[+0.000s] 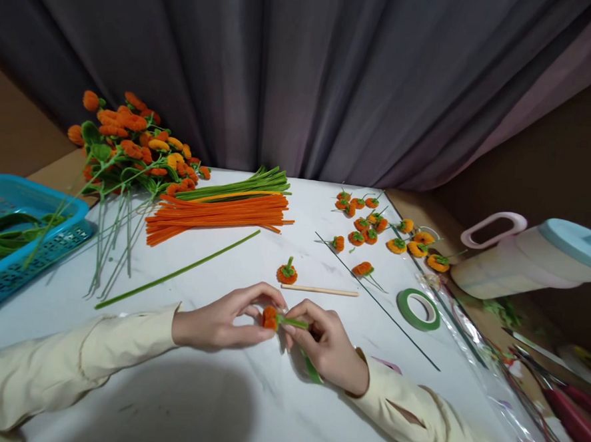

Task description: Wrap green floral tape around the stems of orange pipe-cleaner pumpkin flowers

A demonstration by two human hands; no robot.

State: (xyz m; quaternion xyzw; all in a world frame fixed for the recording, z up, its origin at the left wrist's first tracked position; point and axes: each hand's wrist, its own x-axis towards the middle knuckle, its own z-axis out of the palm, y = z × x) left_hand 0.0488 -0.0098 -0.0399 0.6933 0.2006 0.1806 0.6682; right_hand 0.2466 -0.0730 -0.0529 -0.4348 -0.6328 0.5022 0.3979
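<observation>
My left hand [224, 320] grips a small orange chenille flower head [270, 318] between thumb and fingers. A short green pipe-cleaner stem [294, 323] sticks out of it to the right, and my right hand [330, 346] pinches that stem. Just beyond my hands stands a similar orange flower head [287, 274] with its green stem up. A thin wooden stick [320, 290] lies beside it. Partly hidden under my right hand is a green object [312, 371] whose kind I cannot make out.
Orange pipe cleaners [220, 214], green ones [248, 183] and finished flowers [125, 137] lie at the back left, near a blue basket [70, 224]. To the right are several flower heads [369, 235], a black wire [380, 303], green tape [403, 311], a tumbler [518, 261] and red-handled pliers [571, 421].
</observation>
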